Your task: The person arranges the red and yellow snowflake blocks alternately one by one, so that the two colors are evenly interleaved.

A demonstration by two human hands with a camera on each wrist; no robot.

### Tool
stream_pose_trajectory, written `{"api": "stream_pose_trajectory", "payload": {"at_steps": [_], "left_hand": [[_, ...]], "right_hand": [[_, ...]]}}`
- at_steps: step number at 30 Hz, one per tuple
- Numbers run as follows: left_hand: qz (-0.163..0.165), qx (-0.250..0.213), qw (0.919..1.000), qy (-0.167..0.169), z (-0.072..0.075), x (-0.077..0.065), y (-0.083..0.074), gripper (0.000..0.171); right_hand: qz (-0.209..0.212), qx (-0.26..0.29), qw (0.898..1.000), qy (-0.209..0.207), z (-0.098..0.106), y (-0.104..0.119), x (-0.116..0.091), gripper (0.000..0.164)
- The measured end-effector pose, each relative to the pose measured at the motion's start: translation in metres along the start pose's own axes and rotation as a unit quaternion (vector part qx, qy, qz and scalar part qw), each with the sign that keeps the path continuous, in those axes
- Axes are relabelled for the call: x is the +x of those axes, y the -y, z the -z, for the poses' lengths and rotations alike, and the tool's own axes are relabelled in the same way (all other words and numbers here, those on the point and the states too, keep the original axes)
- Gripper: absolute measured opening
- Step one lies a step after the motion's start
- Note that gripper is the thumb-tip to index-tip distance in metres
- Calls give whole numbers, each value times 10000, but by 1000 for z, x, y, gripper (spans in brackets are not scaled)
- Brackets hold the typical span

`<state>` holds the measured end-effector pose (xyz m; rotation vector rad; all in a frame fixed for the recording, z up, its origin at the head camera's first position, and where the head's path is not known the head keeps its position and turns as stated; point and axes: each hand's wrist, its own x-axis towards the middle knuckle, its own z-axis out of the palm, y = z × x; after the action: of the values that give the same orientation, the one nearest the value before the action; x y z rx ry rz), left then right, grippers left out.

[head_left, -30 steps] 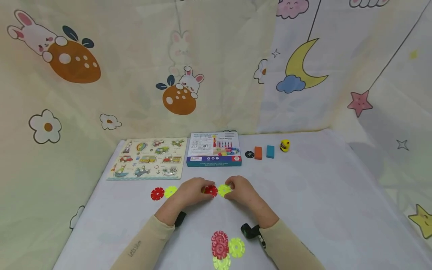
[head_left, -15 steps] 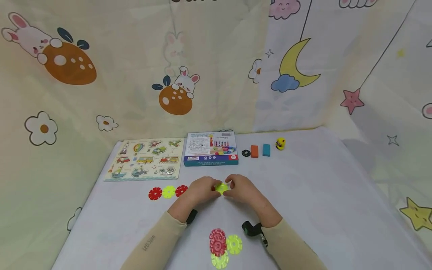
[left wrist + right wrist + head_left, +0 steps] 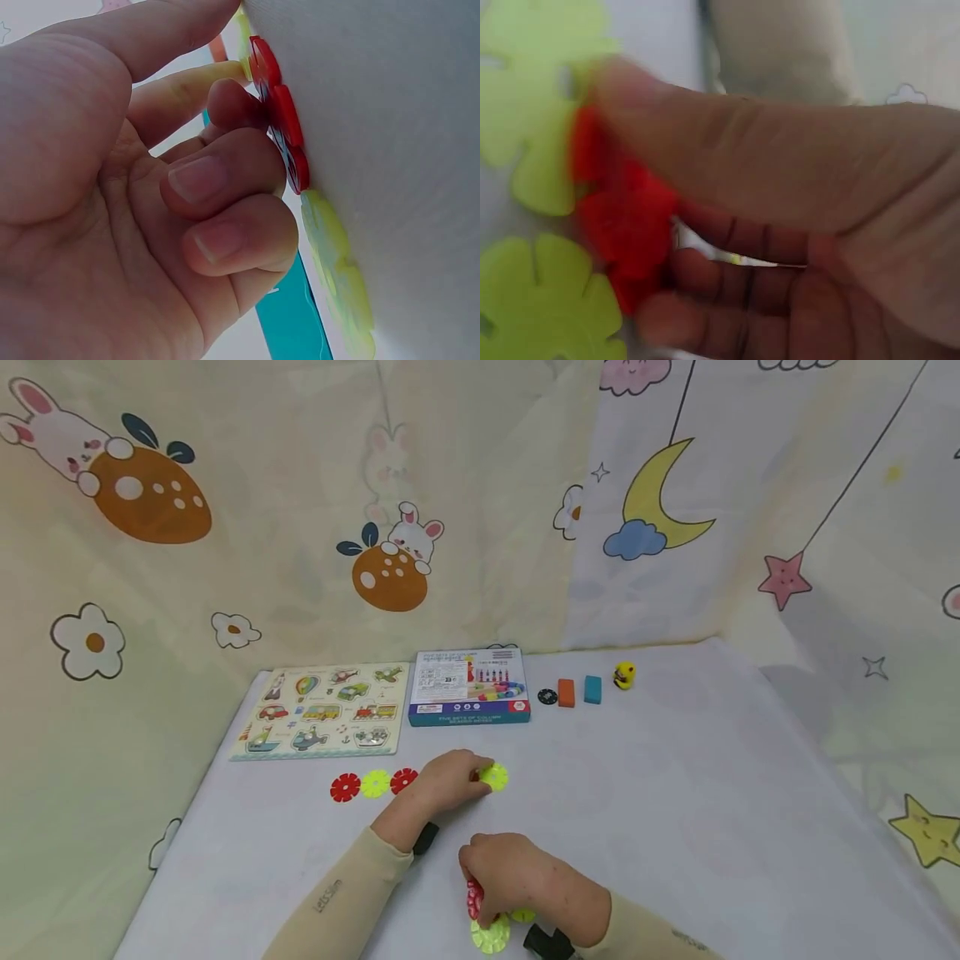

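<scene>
A row of notched plastic snowflake discs runs across the table: a red disc (image 3: 345, 787), a yellow-green disc (image 3: 376, 783), another red disc (image 3: 403, 779), then more partly hidden under my left hand (image 3: 450, 782). Its thumb and forefinger pinch the yellow-green disc (image 3: 497, 777) at the row's right end. Beneath the curled fingers in the left wrist view lie a red disc (image 3: 285, 116) and a yellow-green one (image 3: 337, 277). Near the front, my right hand (image 3: 513, 872) grips red discs (image 3: 630, 217); how many is unclear. Two yellow-green discs (image 3: 491, 935) lie beside them.
At the back stand a picture puzzle board (image 3: 322, 710) and a flat toy box (image 3: 468, 689). To their right are a small black disc (image 3: 547, 697), an orange block (image 3: 566, 693), a blue block (image 3: 592, 690) and a yellow duck (image 3: 624, 675). A patterned cloth hangs behind.
The left hand moved right along the row, uncovering a red disc, and the yellow-green end disc shifted against it. My right hand left that disc and came down to the front pile, taking hold of red.
</scene>
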<state>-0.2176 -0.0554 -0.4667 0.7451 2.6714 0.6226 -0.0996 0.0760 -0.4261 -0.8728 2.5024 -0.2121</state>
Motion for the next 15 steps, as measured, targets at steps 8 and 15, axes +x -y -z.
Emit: {"api": "stream_pose_trajectory", "payload": {"at_steps": [8,15], "left_hand": [[15,-1,10000,50,1,1,-1,50],[25,-16,10000,59,1,1,0,51]], "right_hand": [[-186,788,9966,162,-2,-7,9,27],[-138,1256,9919,130,1,-13,8,23]]}}
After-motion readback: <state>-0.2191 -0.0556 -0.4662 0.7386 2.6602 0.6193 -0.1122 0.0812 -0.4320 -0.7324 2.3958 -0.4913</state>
